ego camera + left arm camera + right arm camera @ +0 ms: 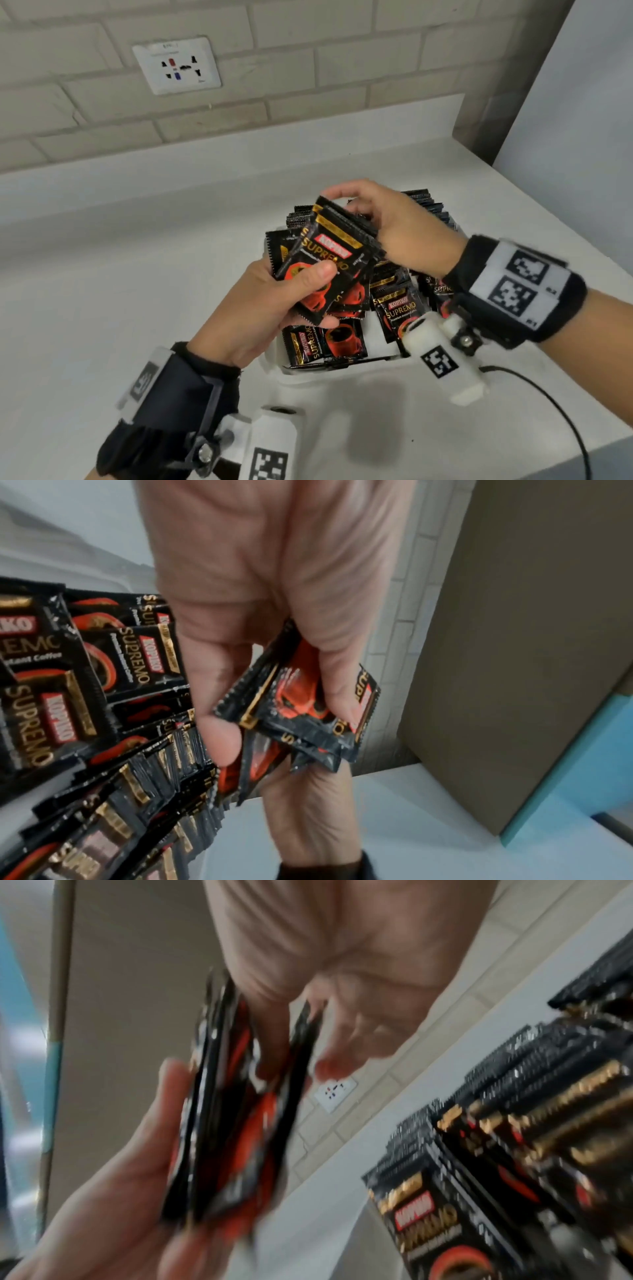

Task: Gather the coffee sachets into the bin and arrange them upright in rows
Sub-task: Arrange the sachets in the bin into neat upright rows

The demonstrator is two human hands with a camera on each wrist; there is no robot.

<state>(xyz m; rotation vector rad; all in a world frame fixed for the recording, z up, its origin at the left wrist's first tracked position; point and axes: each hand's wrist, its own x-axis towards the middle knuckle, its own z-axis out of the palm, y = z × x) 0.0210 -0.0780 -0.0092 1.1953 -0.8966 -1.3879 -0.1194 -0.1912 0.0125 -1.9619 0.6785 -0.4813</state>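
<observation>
Above the white bin, my left hand grips a stack of black-and-red coffee sachets by its lower end, thumb on the front. My right hand pinches the stack's upper end, fingers curled over it. The left wrist view shows the stack between the left thumb and fingers. The right wrist view is blurred; the right fingers reach into the stack. Upright rows of sachets fill the bin's far side. Loose sachets lie flat at its near side.
The bin stands on a white countertop that runs back to a brick wall with a socket. A black cable curves across the counter on the right. A brown panel stands at the counter's right end.
</observation>
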